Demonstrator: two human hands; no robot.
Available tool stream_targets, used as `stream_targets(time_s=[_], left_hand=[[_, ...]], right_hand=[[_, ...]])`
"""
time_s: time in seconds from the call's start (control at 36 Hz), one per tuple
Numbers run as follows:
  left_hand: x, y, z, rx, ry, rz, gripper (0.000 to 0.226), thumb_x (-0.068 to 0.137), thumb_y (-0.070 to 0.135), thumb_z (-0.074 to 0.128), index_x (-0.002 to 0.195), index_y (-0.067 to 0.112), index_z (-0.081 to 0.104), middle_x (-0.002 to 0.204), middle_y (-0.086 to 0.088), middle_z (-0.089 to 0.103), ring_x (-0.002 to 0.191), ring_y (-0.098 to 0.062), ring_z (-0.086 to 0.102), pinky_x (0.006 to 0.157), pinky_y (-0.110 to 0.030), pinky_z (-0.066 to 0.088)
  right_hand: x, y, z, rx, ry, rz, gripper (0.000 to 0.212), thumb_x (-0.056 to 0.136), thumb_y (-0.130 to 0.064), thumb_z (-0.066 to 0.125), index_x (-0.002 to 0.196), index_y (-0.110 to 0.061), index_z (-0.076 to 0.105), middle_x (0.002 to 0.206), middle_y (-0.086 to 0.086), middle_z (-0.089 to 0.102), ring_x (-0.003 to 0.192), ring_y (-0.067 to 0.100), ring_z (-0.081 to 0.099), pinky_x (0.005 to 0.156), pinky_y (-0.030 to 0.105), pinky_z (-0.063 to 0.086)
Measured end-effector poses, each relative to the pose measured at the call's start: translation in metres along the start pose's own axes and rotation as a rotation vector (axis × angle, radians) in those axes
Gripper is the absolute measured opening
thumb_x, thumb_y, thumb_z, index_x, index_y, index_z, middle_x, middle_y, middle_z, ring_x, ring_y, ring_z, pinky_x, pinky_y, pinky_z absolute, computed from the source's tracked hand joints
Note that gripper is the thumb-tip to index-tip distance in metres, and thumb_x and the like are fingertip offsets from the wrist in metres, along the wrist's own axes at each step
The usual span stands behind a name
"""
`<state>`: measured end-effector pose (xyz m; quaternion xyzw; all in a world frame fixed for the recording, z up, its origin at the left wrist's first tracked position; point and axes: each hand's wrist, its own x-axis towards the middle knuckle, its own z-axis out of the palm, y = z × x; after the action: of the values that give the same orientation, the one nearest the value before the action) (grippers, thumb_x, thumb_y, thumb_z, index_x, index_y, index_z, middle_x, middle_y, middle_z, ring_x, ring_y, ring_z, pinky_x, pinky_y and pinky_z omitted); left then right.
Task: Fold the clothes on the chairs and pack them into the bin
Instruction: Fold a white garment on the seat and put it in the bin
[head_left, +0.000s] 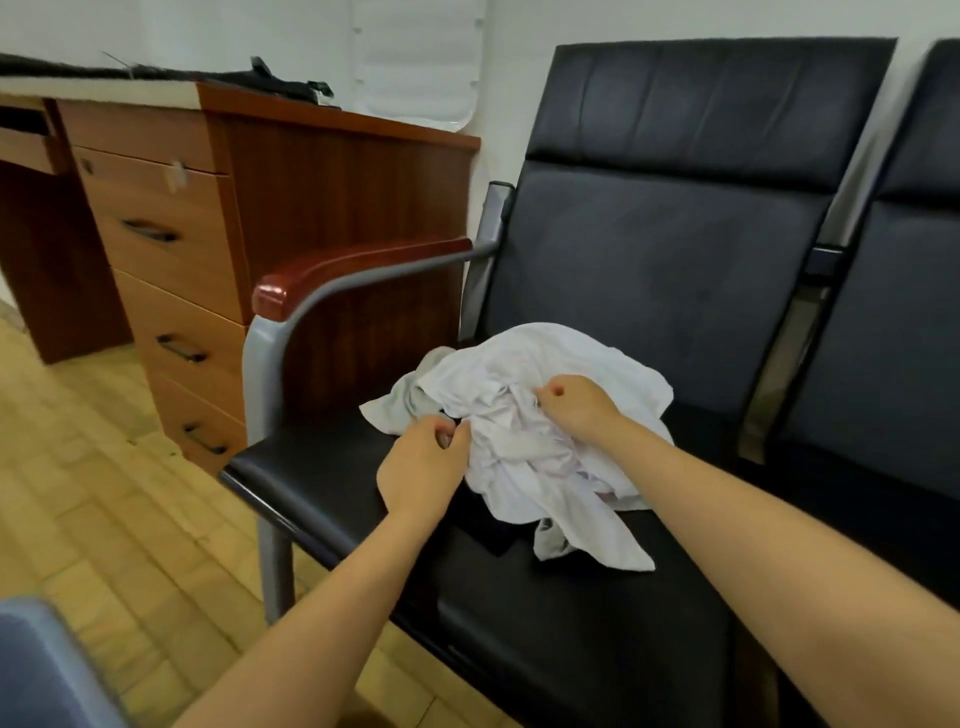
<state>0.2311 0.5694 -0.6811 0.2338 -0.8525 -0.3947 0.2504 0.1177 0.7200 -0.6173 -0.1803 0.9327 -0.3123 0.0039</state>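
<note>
A crumpled white garment (540, 415) lies in a heap on the seat of a black padded chair (649, 249). A grey piece of cloth (415, 389) pokes out at the heap's left side and something dark shows underneath. My left hand (423, 467) pinches the garment's left edge with curled fingers. My right hand (574, 402) grips a bunch of the fabric on top of the heap. At the bottom left corner a blurred blue-grey edge (47, 670) shows; I cannot tell if it is the bin.
The chair has a metal arm with a red-brown wooden armrest (343, 270) on its left. A second black chair (893, 312) adjoins on the right. A wooden desk with drawers (171, 249) stands to the left. Wooden floor (104, 519) lies below.
</note>
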Motion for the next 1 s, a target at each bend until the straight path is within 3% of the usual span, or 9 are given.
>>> stream_targets(time_s=[0.19,0.39,0.47,0.56,0.64,0.72,0.83,0.92,1.0], left_hand=[[-0.004,0.003,-0.001,-0.067,0.055,0.017,0.030,0.092,0.048,0.046,0.081,0.025,0.061,0.076,0.007,0.062,0.069,-0.010,0.058,0.064,-0.030,0.044],[-0.022,0.027,-0.017,-0.342,0.108,0.083,0.030,0.097,0.028,0.048,0.070,0.015,0.049,0.066,0.001,0.051,0.060,-0.012,0.044,0.052,-0.028,0.032],[-0.048,0.057,-0.022,-0.511,0.104,0.033,0.029,0.099,0.032,0.046,0.080,0.011,0.052,0.076,-0.001,0.053,0.071,-0.015,0.049,0.059,-0.029,0.038],[-0.084,0.100,-0.014,-0.631,-0.052,-0.061,0.031,0.099,0.045,0.042,0.075,0.025,0.049,0.080,-0.001,0.056,0.080,-0.023,0.056,0.074,-0.040,0.047],[-0.130,0.147,0.000,-0.748,-0.313,-0.213,0.034,0.096,0.056,0.042,0.091,0.025,0.055,0.091,-0.005,0.057,0.090,-0.028,0.059,0.078,-0.044,0.053],[-0.169,0.180,0.024,-0.793,-0.545,-0.310,0.058,0.089,0.062,0.051,0.130,0.021,0.047,0.120,-0.005,0.052,0.109,-0.029,0.057,0.074,-0.038,0.056],[-0.199,0.201,0.061,-0.980,-0.786,-0.440,0.066,0.084,0.042,0.072,0.140,0.027,0.041,0.144,-0.001,0.043,0.122,-0.030,0.052,0.082,-0.023,0.054],[-0.216,0.223,0.081,-1.083,-0.833,-0.546,0.060,0.090,0.042,0.063,0.139,0.015,0.041,0.121,-0.001,0.053,0.108,-0.027,0.057,0.064,-0.024,0.051],[-0.216,0.243,0.095,-1.180,-0.866,-0.614,0.064,0.085,0.059,0.059,0.127,0.012,0.047,0.107,-0.008,0.059,0.093,-0.025,0.058,0.074,-0.037,0.047]], right_hand=[[-0.012,-0.009,-0.037,0.510,0.168,0.095,0.034,0.097,-0.010,0.045,0.064,-0.017,0.040,0.067,-0.002,0.041,0.060,0.010,0.038,0.059,0.023,0.032],[-0.051,-0.016,-0.145,1.092,0.377,0.277,0.023,0.093,-0.020,0.044,0.070,-0.015,0.045,0.065,0.000,0.043,0.061,0.016,0.044,0.064,0.030,0.038],[-0.073,-0.012,-0.192,1.240,0.379,0.261,0.031,0.094,-0.016,0.043,0.064,-0.016,0.036,0.058,0.000,0.038,0.049,0.014,0.040,0.052,0.023,0.036],[-0.112,-0.005,-0.231,1.355,0.348,0.223,0.040,0.094,-0.011,0.039,0.059,-0.019,0.022,0.043,-0.004,0.029,0.032,0.011,0.027,0.037,0.016,0.024],[-0.156,0.009,-0.257,1.319,0.366,0.236,0.039,0.091,-0.008,0.040,0.059,-0.019,0.021,0.046,-0.005,0.026,0.040,0.011,0.022,0.043,0.022,0.019],[-0.191,0.028,-0.267,1.274,0.387,0.234,0.034,0.091,-0.008,0.040,0.062,-0.018,0.026,0.052,-0.003,0.027,0.045,0.011,0.022,0.047,0.025,0.021],[-0.231,0.065,-0.279,1.272,0.407,0.268,0.035,0.090,-0.010,0.043,0.062,-0.020,0.026,0.054,-0.003,0.028,0.046,0.011,0.023,0.048,0.025,0.024],[-0.264,0.099,-0.293,1.331,0.443,0.304,0.037,0.087,-0.010,0.045,0.059,-0.021,0.023,0.055,-0.004,0.025,0.049,0.011,0.020,0.051,0.026,0.021],[-0.291,0.127,-0.304,1.381,0.478,0.331,0.038,0.088,-0.011,0.046,0.058,-0.020,0.024,0.051,-0.005,0.027,0.047,0.010,0.022,0.051,0.025,0.023]])
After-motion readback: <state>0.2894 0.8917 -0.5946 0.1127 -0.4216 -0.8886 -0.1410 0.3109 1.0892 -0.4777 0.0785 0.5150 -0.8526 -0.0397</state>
